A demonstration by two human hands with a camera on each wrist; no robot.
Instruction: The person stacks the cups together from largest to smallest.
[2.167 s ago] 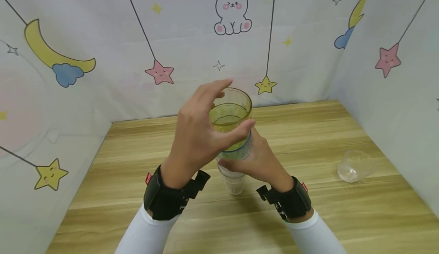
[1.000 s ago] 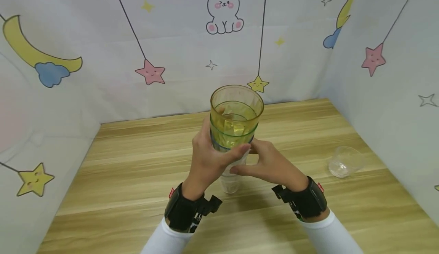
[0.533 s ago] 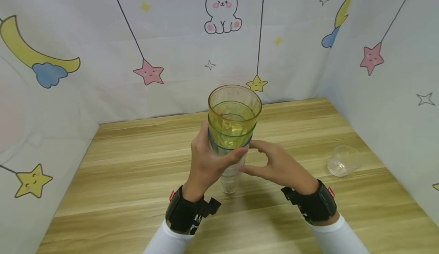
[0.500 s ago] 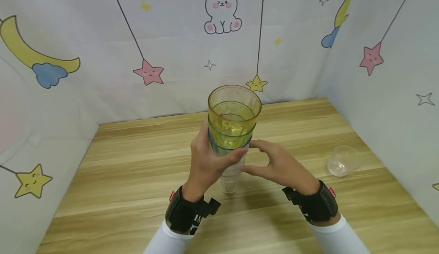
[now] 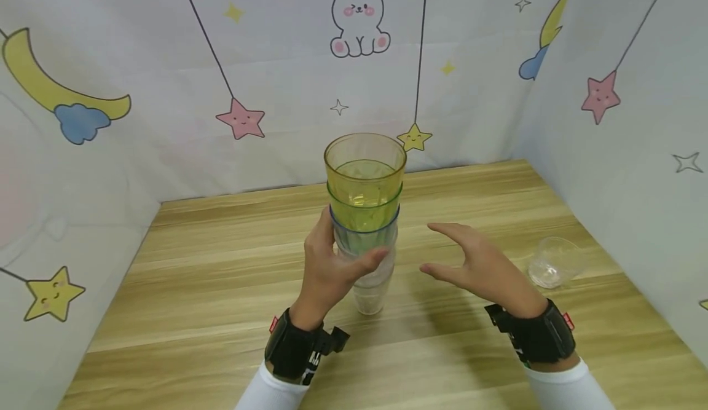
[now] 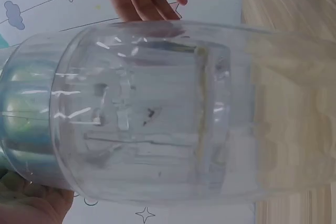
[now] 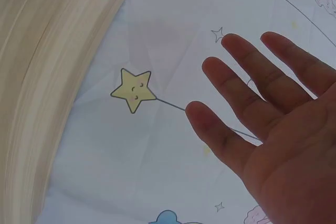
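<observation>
A tall stack of tumblers [image 5: 365, 219] stands upright at the middle of the table, with amber, green and blue rims at the top and clear tumblers [image 6: 142, 108] below. My left hand [image 5: 332, 272] grips the stack below the blue rim, thumb across the front and fingers round the left side, partly hidden behind it. To the right of the stack, my right hand [image 5: 481, 265] hangs apart from it, thumb and fingers spread with nothing between them. Its straight, separated fingers [image 7: 236, 87] show in the right wrist view.
One clear glass [image 5: 553, 262] sits alone at the right of the wood-grain table [image 5: 221, 262], near the side wall. White fabric walls [image 5: 298, 78] printed with stars, a moon and a rabbit enclose the table at the back and sides.
My left hand has come down from the amber rim to grip lower on the stack. My right hand has let go of the stack and drawn away to the right.
</observation>
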